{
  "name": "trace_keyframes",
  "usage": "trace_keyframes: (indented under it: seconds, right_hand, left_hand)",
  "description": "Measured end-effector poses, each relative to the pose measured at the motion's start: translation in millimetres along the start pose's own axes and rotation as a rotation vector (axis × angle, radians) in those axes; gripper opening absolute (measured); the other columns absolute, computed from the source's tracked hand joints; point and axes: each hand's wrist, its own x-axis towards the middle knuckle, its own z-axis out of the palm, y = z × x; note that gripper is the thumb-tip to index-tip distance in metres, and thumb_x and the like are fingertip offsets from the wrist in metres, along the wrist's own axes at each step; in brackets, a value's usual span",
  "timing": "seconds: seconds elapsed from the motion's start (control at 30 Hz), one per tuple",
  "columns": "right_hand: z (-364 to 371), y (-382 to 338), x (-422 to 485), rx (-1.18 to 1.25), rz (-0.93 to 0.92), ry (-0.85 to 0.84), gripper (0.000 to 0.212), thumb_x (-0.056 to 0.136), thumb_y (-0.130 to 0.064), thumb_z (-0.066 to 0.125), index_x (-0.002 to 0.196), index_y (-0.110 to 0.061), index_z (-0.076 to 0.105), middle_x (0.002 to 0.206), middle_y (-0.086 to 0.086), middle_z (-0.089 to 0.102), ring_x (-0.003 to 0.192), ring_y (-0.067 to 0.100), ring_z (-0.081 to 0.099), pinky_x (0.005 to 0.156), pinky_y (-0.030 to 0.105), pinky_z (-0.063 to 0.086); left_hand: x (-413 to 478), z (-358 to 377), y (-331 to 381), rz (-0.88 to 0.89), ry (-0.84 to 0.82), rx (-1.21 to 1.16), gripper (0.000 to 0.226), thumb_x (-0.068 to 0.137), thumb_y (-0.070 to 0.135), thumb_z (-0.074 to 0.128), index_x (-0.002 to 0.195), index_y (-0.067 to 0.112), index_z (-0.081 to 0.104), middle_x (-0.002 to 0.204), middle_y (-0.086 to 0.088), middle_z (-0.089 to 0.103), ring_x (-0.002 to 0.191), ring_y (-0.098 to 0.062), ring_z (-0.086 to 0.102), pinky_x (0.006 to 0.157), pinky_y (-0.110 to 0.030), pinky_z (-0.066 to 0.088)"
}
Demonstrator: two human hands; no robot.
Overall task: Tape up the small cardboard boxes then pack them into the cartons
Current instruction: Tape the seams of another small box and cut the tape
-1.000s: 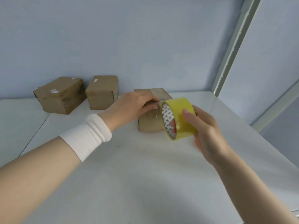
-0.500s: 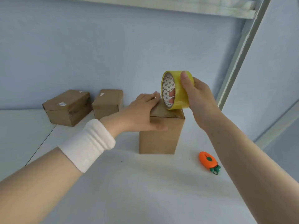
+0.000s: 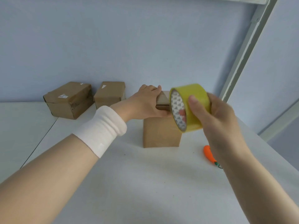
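Observation:
A small brown cardboard box (image 3: 160,135) stands on end in the middle of the white table (image 3: 145,183). My left hand (image 3: 145,104), with a white wristband on its wrist, grips the box's top from the left, thumb on the near face. My right hand (image 3: 215,113) holds a yellow roll of tape (image 3: 189,107) in front of the box's upper right corner, hiding that corner. Two more small cardboard boxes, one (image 3: 68,99) with a label and one (image 3: 110,93) beside it, sit against the back wall at the left.
An orange carrot-shaped cutter (image 3: 209,154) lies on the table right of the box, partly behind my right forearm. A blue wall closes the back. A pale metal frame post (image 3: 239,59) rises at the right. A seam (image 3: 38,141) splits the table at the left.
My right hand has brought the tape roll from above the box's top down and toward me, over its upper right corner. My left hand stays on the box top.

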Motion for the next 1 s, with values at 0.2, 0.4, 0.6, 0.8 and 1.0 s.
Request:
trace_keyframes:
  seconds: [0.2, 0.4, 0.6, 0.8, 1.0]
  right_hand:
    - [1, 19, -32, 0.056, 0.076, 0.044, 0.027, 0.082, -0.040, 0.065, 0.084, -0.013, 0.060, 0.058, -0.017, 0.066, 0.051, -0.008, 0.059, 0.047, 0.004, 0.038]
    - [5, 16, -33, 0.022, 0.087, 0.044, 0.018, 0.084, -0.032, 0.059, 0.080, -0.015, 0.061, 0.060, -0.013, 0.069, 0.057, -0.003, 0.063, 0.051, 0.008, 0.042]
    - [-6, -11, 13, 0.169, 0.037, 0.108, 0.023, 0.090, -0.036, 0.057, 0.089, -0.015, 0.063, 0.064, -0.008, 0.071, 0.056, 0.004, 0.065, 0.050, 0.015, 0.049]
    - [15, 30, 44, 0.069, 0.124, 0.026, 0.010, 0.088, -0.025, 0.063, 0.095, -0.020, 0.057, 0.092, 0.000, 0.069, 0.087, 0.013, 0.065, 0.080, 0.028, 0.050]
    - [38, 66, 80, -0.139, 0.109, 0.034, 0.017, 0.093, -0.035, 0.054, 0.099, -0.019, 0.053, 0.079, -0.011, 0.057, 0.071, -0.001, 0.052, 0.058, 0.004, 0.038]
  left_hand:
    - [-2, -6, 2, 0.019, -0.048, 0.002, 0.098, 0.080, 0.049, 0.064, 0.150, 0.013, 0.005, 0.154, -0.001, 0.017, 0.140, -0.021, 0.008, 0.111, -0.033, 0.017]
    - [-19, -5, -6, 0.123, 0.102, -0.325, 0.058, 0.079, 0.035, 0.071, 0.131, 0.028, 0.047, 0.148, 0.007, 0.034, 0.137, -0.012, 0.025, 0.109, -0.024, 0.023]
    - [-18, -4, 3, -0.076, 0.219, -0.727, 0.038, 0.065, 0.064, 0.066, 0.093, 0.038, 0.070, 0.099, 0.020, 0.069, 0.100, -0.001, 0.062, 0.091, -0.026, 0.047]
    - [2, 17, -11, -0.292, 0.366, -0.728, 0.027, 0.083, 0.045, 0.063, 0.096, 0.022, 0.069, 0.100, 0.004, 0.069, 0.097, -0.014, 0.064, 0.083, -0.031, 0.051]
    - [27, 37, -24, -0.451, 0.365, -0.851, 0.027, 0.088, 0.034, 0.062, 0.098, 0.009, 0.064, 0.107, -0.008, 0.066, 0.098, -0.021, 0.062, 0.084, -0.030, 0.049]
